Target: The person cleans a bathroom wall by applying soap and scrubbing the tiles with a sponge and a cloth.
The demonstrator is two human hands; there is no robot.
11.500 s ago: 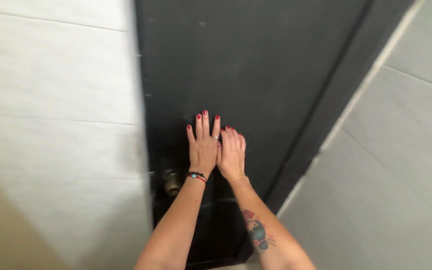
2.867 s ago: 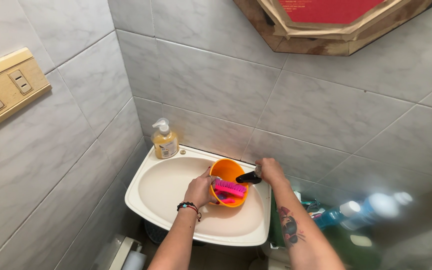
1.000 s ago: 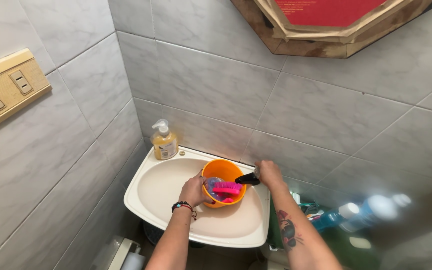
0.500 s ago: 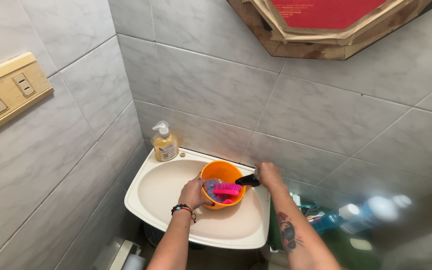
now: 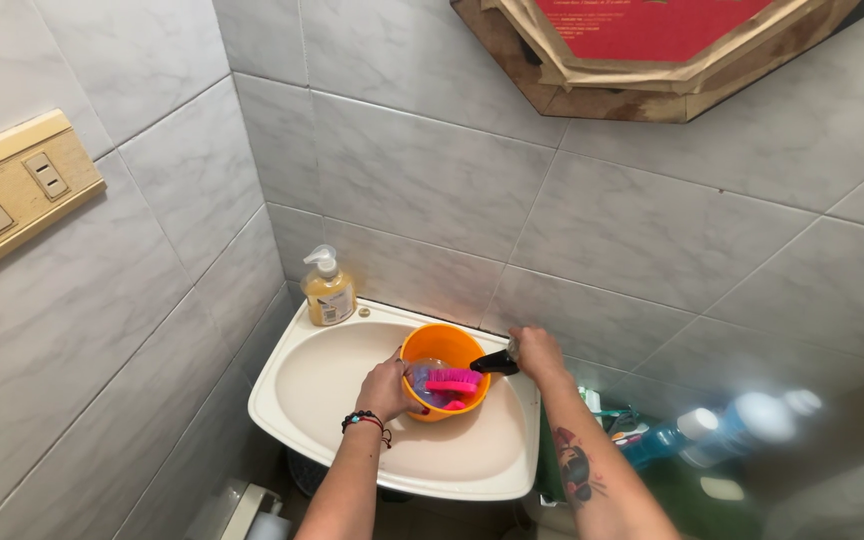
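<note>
Here the left hand (image 5: 384, 388) has its grip closed on the near-left rim of an orange bowl (image 5: 442, 352), which stands inside the cream sink (image 5: 312, 385) toward its back right corner. A pink brush (image 5: 452, 380) lies in the bowl, over what looks like water. The right hand (image 5: 539, 352) wraps around the black tap (image 5: 497, 363) at the sink's back right edge, its spout over the bowl's rim. A soap dispenser (image 5: 327, 290) stands at the back left corner, well apart from the bowl.
</note>
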